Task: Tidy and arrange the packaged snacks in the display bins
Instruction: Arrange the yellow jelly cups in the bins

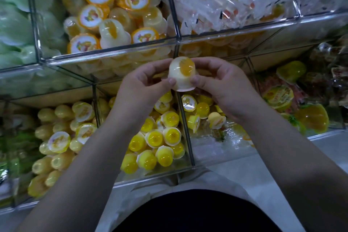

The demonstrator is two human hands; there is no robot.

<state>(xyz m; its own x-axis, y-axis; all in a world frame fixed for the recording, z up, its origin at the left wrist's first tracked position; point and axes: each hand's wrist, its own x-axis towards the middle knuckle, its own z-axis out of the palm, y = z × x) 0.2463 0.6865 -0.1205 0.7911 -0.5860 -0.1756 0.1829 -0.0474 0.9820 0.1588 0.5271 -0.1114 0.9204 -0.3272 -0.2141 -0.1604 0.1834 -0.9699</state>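
Observation:
A pale jelly cup (pixel 182 72) with an orange fruit piece inside is held bottom-up in mid-air, between the two rows of clear display bins. My left hand (pixel 143 86) pinches its left side with thumb and fingers. My right hand (pixel 220 84) pinches its right side the same way. Straight behind it, the upper middle bin (pixel 113 52) is piled with the same kind of orange-lidded jelly cups (pixel 94 15). Below my hands, a lower bin (pixel 156 173) is filled with bright yellow jelly cups (pixel 160 137).
Green packets (pixel 15 24) fill the upper left bin, clear wrapped sticks (pixel 235 2) the upper right one. Pale yellow cups (pixel 56 137) lie in the lower left bin, larger orange and green jellies (pixel 301 109) at the right. Acrylic dividers (pixel 171 5) separate the bins.

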